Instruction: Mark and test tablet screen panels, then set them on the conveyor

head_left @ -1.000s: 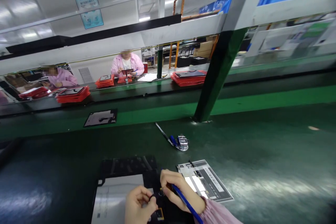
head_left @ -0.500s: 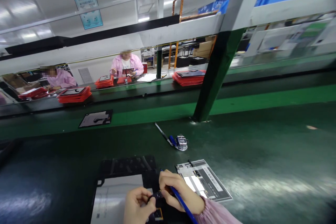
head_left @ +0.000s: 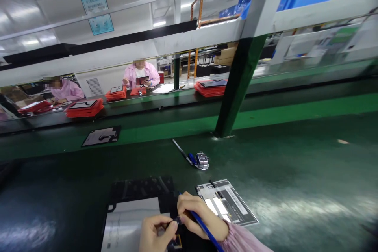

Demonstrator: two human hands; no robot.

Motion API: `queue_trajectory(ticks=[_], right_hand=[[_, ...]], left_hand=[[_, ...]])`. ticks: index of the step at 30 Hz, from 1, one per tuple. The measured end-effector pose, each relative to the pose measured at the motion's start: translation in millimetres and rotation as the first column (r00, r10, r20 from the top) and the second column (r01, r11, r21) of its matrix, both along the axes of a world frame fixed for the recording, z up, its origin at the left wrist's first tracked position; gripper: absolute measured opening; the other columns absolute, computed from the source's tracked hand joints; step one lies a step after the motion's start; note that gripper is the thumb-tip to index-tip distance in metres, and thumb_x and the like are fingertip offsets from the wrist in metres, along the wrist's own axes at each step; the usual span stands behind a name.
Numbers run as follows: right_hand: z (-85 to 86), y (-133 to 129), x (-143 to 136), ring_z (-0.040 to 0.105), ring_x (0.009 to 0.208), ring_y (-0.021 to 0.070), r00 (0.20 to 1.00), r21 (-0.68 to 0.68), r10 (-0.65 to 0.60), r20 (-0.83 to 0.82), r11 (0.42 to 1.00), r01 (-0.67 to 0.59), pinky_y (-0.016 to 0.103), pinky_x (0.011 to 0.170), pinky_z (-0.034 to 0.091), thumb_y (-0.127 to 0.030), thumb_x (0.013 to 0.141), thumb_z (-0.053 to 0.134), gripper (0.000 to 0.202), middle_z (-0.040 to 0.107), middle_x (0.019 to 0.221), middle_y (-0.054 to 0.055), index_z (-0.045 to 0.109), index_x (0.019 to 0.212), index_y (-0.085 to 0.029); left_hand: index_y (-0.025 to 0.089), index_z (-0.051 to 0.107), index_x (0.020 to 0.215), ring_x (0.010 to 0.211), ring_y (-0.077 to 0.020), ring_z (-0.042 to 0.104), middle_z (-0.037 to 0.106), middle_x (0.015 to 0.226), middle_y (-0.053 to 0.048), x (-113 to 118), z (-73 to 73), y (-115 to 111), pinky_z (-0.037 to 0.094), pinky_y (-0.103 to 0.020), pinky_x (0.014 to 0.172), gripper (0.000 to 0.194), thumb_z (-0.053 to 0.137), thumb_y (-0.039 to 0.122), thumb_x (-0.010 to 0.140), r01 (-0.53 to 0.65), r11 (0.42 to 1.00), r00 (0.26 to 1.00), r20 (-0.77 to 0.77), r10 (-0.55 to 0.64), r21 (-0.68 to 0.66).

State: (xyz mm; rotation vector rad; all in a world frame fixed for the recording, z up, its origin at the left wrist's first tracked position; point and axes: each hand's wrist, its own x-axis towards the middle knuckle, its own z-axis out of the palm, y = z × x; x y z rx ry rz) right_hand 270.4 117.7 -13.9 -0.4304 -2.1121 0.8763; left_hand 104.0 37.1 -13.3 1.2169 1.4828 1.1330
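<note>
While the left hand [head_left: 155, 231] pinches a small dark part [head_left: 177, 220] at bottom centre, the right hand [head_left: 198, 217] meets it, fingers closed on a blue pen [head_left: 206, 231] (its tip hidden). Beneath lies a black panel [head_left: 138, 208]; right, a printed sheet [head_left: 233, 204]; above, a tally counter [head_left: 202, 160].

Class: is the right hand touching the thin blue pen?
Touching. The head view shows the right hand closed round the thin blue pen, whose shaft crosses its fingers.
</note>
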Motion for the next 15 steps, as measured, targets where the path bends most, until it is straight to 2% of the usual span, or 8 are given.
queue_trajectory(ticks=[4, 7, 9, 11, 13, 15], right_hand=[[-5.5, 1, -2, 0.051, 0.057, 0.0124, 1.0, 0.024, 0.02, -0.003, 1.0, -0.02, 0.029, 0.063, 0.039, -0.032, 0.092, 0.042, 0.027, 0.056, 0.063, 0.0, 0.047, 0.067, -0.021], [-9.6, 0, -8, 0.049, 0.055, 0.0117, 1.0, 0.073, -0.019, 0.022, 0.997, 0.017, 0.029, 0.062, 0.037, -0.028, 0.086, 0.046, 0.022, 0.054, 0.062, -0.001, 0.044, 0.066, -0.022], [-8.0, -2, -12, 0.048, 0.054, 0.0116, 0.997, 0.123, -0.067, 0.049, 0.991, 0.06, 0.029, 0.061, 0.037, -0.027, 0.084, 0.047, 0.02, 0.053, 0.06, -0.002, 0.043, 0.065, -0.021], [-2.3, -5, -11, 0.05, 0.055, 0.0122, 0.993, 0.152, -0.094, 0.078, 0.985, 0.081, 0.03, 0.064, 0.04, -0.028, 0.088, 0.045, 0.022, 0.054, 0.06, -0.002, 0.046, 0.067, -0.021], [4.1, -6, -4, 0.06, 0.067, 0.015, 0.99, 0.127, -0.098, 0.1, 0.988, 0.085, 0.032, 0.073, 0.046, -0.035, 0.093, 0.045, 0.023, 0.063, 0.072, 0.002, 0.056, 0.081, -0.02], [6.0, -4, 12, 0.066, 0.091, 0.0199, 0.983, 0.085, -0.157, 0.096, 0.985, 0.149, 0.035, 0.084, 0.051, -0.043, 0.095, 0.046, 0.031, 0.068, 0.097, 0.009, 0.058, 0.111, -0.019]], left_hand=[[0.017, 0.072, 0.06, 0.052, -0.0158, 0.057, 0.066, 0.051, -0.004, 0, 0.6, 0, 0.042, -0.025, 0.056, 0.04, 0.068, 0.055, 0.074, 0.001, 1.0, 1.0, -0.001, -0.001, 0.012], [0.017, 0.073, 0.06, 0.051, -0.0158, 0.058, 0.065, 0.05, -0.004, 2, -1.1, 2, 0.043, -0.025, 0.055, 0.043, 0.068, 0.057, 0.073, 0.013, 1.0, 1.0, 0.014, -0.013, 0.029], [0.016, 0.072, 0.06, 0.051, -0.0154, 0.059, 0.065, 0.05, -0.004, 4, -3.7, 4, 0.044, -0.024, 0.054, 0.044, 0.068, 0.059, 0.072, 0.023, 0.999, 0.999, 0.027, -0.024, 0.04], [0.017, 0.071, 0.06, 0.052, -0.0165, 0.061, 0.066, 0.051, -0.005, 4, -6.9, 4, 0.047, -0.024, 0.055, 0.046, 0.067, 0.061, 0.072, 0.018, 0.999, 0.999, 0.038, -0.02, 0.036], [0.018, 0.075, 0.073, 0.062, -0.0207, 0.068, 0.074, 0.066, -0.007, -1, -9.7, 0, 0.053, -0.027, 0.063, 0.045, 0.067, 0.062, 0.071, -0.022, 0.999, 0.999, 0.025, 0.021, 0.04], [0.022, 0.073, 0.104, 0.081, -0.0264, 0.072, 0.077, 0.095, -0.009, -14, -10.9, -13, 0.058, -0.032, 0.072, 0.053, 0.069, 0.061, 0.069, -0.069, 0.993, 0.991, -0.106, 0.08, 0.1]])
